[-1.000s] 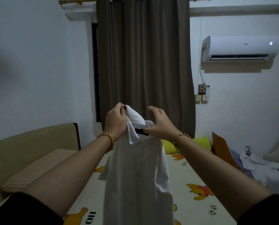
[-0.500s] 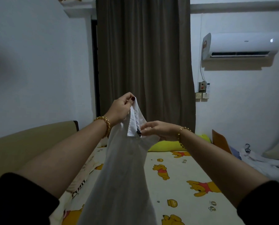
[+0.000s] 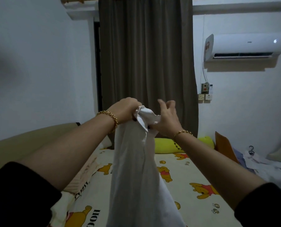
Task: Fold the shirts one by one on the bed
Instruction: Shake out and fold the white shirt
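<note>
A white shirt (image 3: 136,169) of thin, softly creased woven cloth hangs in the air above the middle of the bed (image 3: 193,174), its body falling in one long narrow drape out of the bottom of the view. The left hand (image 3: 125,110) is clenched round the bunched collar (image 3: 146,114), fingers curled tight into the fabric. The right hand (image 3: 167,120) is against the other side of the collar with its fingers lifted and loosely spread; its thumb lies on the cloth just under the collar point, but I cannot tell whether it pinches. Each wrist carries a beaded gold bracelet (image 3: 109,118), and both forearms end in black sleeves.

The bed wears a smooth cream sheet printed with yellow cartoon bears in red tops. At its far end lies a plump yellow bolster (image 3: 166,145). A flat, angular orange cushion (image 3: 225,147) stands at the far right corner of the bed. On the bed's right side sits a rumpled heap of pale clothes (image 3: 267,167) with a black wire hanger (image 3: 251,149) on top. Along its left side runs a padded tan headboard (image 3: 30,143). Beyond the bed's far end hangs a heavy grey-brown curtain (image 3: 146,54) in deep vertical pleats — and high above the bed's right side, a glossy white air conditioner (image 3: 246,46).
</note>
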